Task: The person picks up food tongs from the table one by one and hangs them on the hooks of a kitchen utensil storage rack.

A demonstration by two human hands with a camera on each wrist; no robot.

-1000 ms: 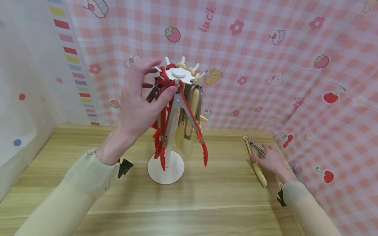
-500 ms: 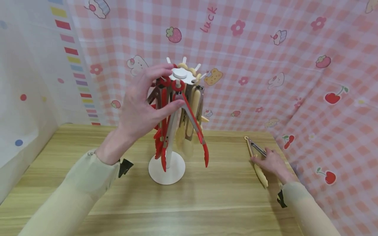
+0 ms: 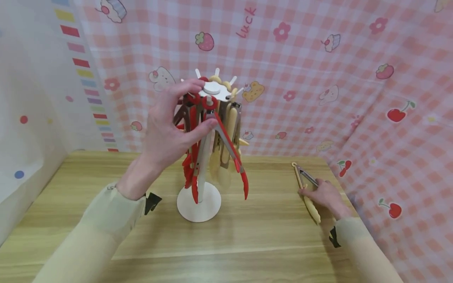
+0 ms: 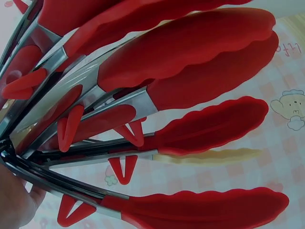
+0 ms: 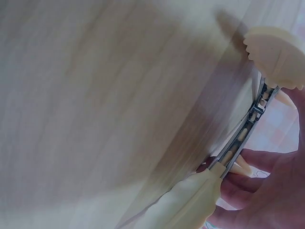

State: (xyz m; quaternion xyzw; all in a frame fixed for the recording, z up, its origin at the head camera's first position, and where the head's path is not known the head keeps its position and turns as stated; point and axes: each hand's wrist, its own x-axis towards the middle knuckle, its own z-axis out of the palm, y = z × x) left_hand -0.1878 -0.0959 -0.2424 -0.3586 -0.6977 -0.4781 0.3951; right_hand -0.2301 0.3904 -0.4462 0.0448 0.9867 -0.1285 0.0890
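Several red-tipped tongs (image 3: 244,182) and cream utensils (image 3: 231,122) hang by their end loops from a white rotating rack (image 3: 211,87). My left hand (image 3: 164,125) is at the rack's top, its thumb and curved fingers round the upper ends of the red tongs. Red scalloped tong heads (image 4: 209,205) fill the left wrist view, with part of the hand at lower left. At the table's right end, my right hand (image 3: 323,194) holds a pair of cream tongs (image 3: 312,210) lying spread. In the right wrist view, fingers (image 5: 243,186) lie round one arm of these tongs.
The rack's round white base (image 3: 187,202) stands on the wood-grain table (image 3: 262,236). A pink checked curtain (image 3: 283,70) hangs close behind and along the right side. A pale cloth (image 3: 28,118) hangs at the left.
My left hand has shifted slightly right and its thumb has slid down from the hanging loop onto the red tongs' upper end. The right hand and cream tongs have barely moved.
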